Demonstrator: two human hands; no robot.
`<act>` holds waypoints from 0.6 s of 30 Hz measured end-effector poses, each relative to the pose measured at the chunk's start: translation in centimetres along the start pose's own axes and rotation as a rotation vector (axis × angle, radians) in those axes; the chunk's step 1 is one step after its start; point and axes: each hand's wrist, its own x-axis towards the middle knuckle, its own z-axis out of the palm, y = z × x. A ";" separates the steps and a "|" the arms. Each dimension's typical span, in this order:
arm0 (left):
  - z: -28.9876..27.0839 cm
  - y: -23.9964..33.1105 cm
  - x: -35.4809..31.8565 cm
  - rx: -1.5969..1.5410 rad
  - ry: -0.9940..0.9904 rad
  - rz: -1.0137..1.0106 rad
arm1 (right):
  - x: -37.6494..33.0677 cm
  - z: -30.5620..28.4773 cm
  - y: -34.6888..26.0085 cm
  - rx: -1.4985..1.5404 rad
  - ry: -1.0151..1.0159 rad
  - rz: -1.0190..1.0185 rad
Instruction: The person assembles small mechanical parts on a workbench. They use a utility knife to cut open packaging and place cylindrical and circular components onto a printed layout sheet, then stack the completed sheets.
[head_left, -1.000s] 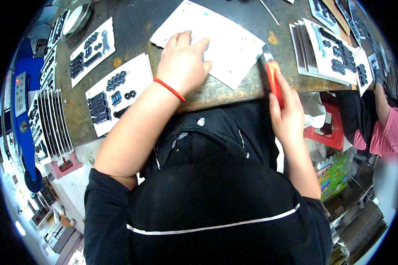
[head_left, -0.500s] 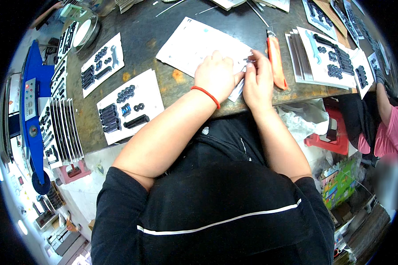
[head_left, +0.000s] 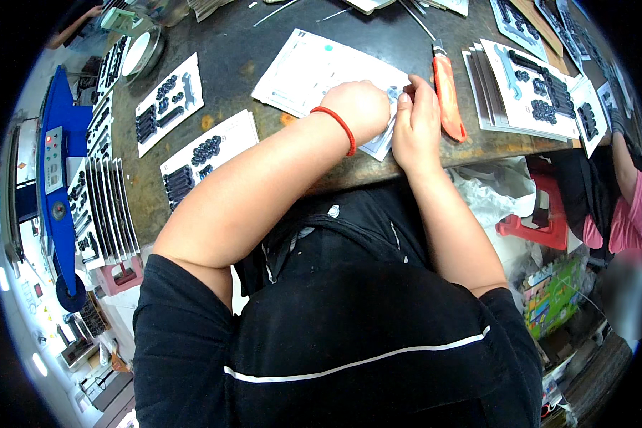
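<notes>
White printed cards (head_left: 303,68) lie in a slightly uneven pile on the dark table in front of me. My left hand (head_left: 357,107), with a red cord round the wrist, is curled into a fist over the pile's near right part; whatever its fingers grip is hidden beneath it. Beside it, my right hand (head_left: 417,127) rests on its side against the right edge of the pile, fingers fairly straight and thumb up. The corner of a white sheet shows between the hands at the table edge. An orange-handled knife (head_left: 447,100) lies just right of my right hand.
Cards bearing black bolts, nuts and a wrench lie at left (head_left: 167,103), nearer (head_left: 210,153) and stacked at right (head_left: 524,89). A glass bowl (head_left: 144,53) stands far left by a blue machine (head_left: 58,185). At right is another person's gloved hand (head_left: 615,121).
My left hand has closed from spread fingers into a fist and slid slightly right, its elbow swinging out over the nearer bolt card. My right hand has barely moved.
</notes>
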 end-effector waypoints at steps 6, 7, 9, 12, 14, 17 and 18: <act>1.1 -3.8 -0.4 -0.424 0.043 -0.010 | -0.2 0.4 -0.8 -0.200 -0.055 -0.088; 1.2 -3.7 -0.6 -0.503 0.054 -0.035 | -0.4 0.5 -1.0 -0.268 -0.088 -0.083; 2.2 -3.1 -1.2 -0.526 0.144 -0.066 | -0.8 0.8 -1.1 -0.364 -0.089 -0.108; 2.8 -3.5 -1.5 -0.800 0.188 -0.185 | -0.8 1.1 -1.3 -0.456 -0.095 -0.137; 4.1 -4.4 -1.9 -1.352 0.271 -0.339 | -0.9 1.2 -1.4 -0.487 -0.121 -0.156; 3.1 -5.1 -2.3 -1.600 0.216 -0.340 | -0.8 1.1 -1.5 -0.542 -0.156 -0.156; 3.0 -5.1 -2.4 -1.616 0.210 -0.327 | -0.8 1.2 -1.5 -0.539 -0.152 -0.156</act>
